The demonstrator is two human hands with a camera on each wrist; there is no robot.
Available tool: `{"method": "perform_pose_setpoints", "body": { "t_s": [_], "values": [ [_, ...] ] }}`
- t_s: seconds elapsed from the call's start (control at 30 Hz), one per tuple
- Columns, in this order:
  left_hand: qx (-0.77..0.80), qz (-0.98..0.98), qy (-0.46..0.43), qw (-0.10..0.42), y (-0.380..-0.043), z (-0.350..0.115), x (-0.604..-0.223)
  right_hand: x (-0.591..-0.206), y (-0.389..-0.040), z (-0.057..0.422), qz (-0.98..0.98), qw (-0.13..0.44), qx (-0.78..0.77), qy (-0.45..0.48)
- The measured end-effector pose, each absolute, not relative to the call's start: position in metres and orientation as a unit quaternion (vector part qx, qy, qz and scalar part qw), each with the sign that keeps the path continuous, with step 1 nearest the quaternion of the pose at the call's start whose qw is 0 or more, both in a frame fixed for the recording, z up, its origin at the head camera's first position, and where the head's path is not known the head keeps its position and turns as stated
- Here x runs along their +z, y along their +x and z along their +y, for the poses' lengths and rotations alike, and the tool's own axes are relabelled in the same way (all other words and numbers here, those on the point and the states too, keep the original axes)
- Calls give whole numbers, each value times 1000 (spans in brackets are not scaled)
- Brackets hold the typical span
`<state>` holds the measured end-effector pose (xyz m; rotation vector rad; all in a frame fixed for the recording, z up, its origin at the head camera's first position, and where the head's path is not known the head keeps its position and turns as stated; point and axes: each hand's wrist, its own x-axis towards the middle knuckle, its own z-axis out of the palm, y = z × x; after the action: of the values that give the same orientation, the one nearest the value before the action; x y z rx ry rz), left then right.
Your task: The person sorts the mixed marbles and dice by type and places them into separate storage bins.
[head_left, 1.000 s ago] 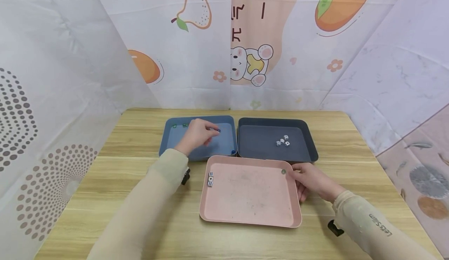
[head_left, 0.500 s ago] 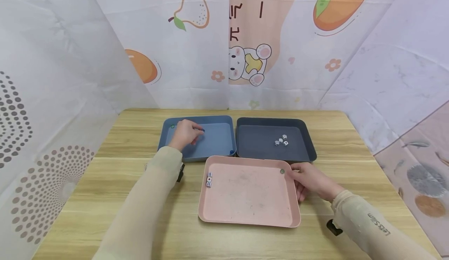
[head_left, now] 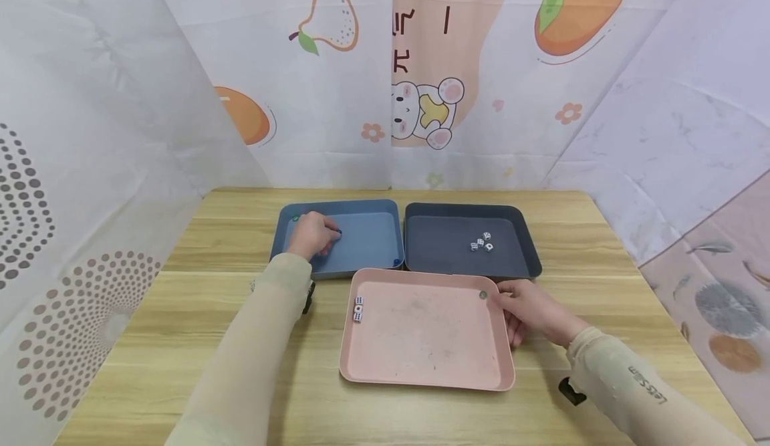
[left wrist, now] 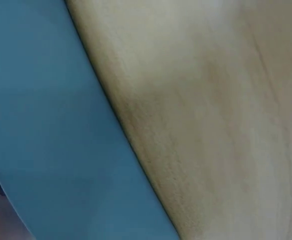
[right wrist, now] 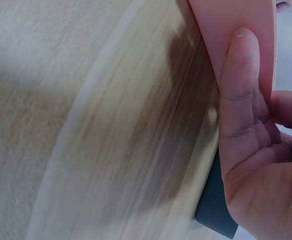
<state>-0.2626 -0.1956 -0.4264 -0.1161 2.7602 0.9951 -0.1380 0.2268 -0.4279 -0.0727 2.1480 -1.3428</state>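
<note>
My left hand [head_left: 311, 234] is low over the light blue tray [head_left: 367, 209] at the back left. Its thumb and index finger pinch a small dark blue bead [head_left: 339, 232]. A second blue bead [head_left: 396, 262] lies in that tray's front right corner, and a green bead [head_left: 295, 218] sits near its back left. The hand covers part of the tray floor. My right hand [head_left: 535, 309] grips the right wall of the pink tray [head_left: 421, 384], as the right wrist view also shows. Inside the pink tray, a green bead [head_left: 483, 295] lies near the back right corner.
Three white dice [head_left: 358, 309] stand in a line along the pink tray's left side. A dark grey tray [head_left: 463, 209] at the back right holds several dice [head_left: 481, 242]. All the trays stand on a wooden table [head_left: 577, 232], with a printed curtain [head_left: 337, 98] behind it.
My left hand has moved left across the blue tray with the blue bead and come slightly toward me. My right hand keeps its grip on the pink tray's edge.
</note>
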Motion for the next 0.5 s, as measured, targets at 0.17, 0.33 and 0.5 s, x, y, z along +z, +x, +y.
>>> {"method": "perform_pose_setpoints", "body": {
  "t_s": [0.17, 0.33, 0.5],
  "values": [
    [329, 937, -48, 111, -263, -197, -426, -429, -138, 226, 806, 301, -509, -22],
    [325, 938, -46, 110, -262, -198, -427, -429, -138, 226, 804, 302, -511, -21],
    [334, 937, -34, 101, -260, -200, -423, -428, -139, 225, 805, 304, -509, -19]
  ]
}}
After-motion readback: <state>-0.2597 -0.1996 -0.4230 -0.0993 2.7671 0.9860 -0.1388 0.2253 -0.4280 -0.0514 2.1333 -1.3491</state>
